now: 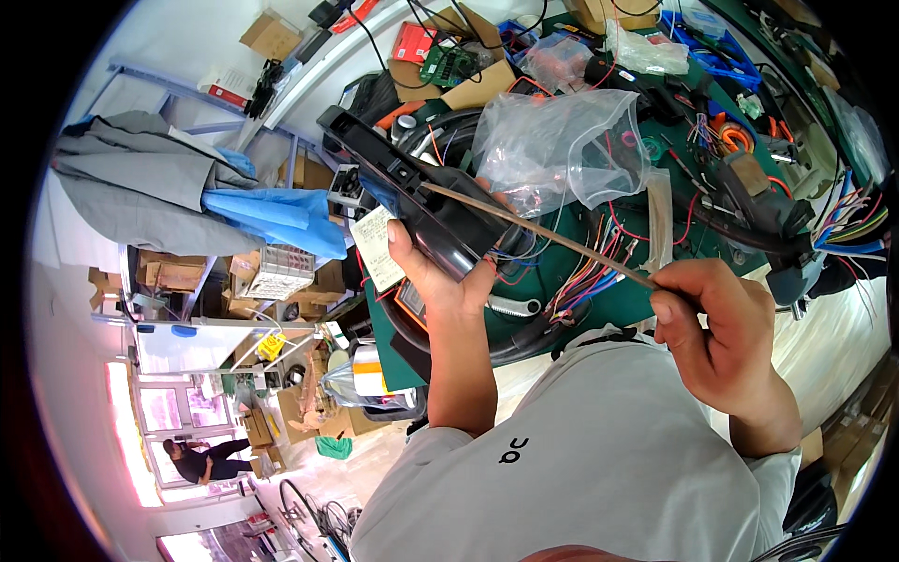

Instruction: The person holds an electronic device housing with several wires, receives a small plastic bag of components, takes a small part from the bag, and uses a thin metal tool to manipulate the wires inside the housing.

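Two hands, my left hand and right hand; one long black housing; one thin rod.
Also one white paper slip, one silver wrench, one other person.

The fingers are bare; the pale grey short-sleeved shirt bears dark print.

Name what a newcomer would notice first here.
Probably the thin brown rod in the right hand, slanting across mid-picture with its far end at the glossy black housing in the left hand. Next, the crumpled clear plastic bag just beyond, at upper centre. Then the bright blue cloth draped at the left.
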`<state>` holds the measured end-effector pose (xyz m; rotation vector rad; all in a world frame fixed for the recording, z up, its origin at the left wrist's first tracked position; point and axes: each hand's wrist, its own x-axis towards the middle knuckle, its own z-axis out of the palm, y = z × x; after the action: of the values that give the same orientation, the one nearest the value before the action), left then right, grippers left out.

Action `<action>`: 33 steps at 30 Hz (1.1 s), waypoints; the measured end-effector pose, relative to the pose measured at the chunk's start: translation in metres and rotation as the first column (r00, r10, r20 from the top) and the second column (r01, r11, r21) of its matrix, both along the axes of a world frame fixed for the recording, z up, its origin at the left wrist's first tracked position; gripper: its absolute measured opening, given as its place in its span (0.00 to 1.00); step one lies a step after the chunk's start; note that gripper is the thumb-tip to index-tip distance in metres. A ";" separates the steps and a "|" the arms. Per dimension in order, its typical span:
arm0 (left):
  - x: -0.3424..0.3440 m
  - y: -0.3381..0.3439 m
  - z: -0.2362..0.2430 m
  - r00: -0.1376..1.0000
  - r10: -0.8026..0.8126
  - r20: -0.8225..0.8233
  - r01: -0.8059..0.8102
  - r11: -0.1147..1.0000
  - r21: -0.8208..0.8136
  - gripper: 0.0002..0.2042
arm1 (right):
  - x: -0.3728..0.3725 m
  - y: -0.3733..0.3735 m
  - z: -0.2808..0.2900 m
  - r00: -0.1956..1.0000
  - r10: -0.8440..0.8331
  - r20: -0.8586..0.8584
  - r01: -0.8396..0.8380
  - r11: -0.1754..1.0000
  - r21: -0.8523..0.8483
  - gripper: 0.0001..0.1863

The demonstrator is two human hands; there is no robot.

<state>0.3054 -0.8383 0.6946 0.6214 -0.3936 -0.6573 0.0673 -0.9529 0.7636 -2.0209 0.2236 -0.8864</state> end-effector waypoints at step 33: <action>-0.001 -0.005 0.000 0.915 -0.062 0.398 -0.024 0.978 0.206 0.42 | 0.011 -0.029 -0.027 0.867 0.486 -0.106 -0.232 0.584 0.778 0.18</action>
<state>0.3040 -0.8436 0.6951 0.9597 -0.7227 -0.5910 0.0788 -0.9820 0.7364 -1.3117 0.2747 -0.1254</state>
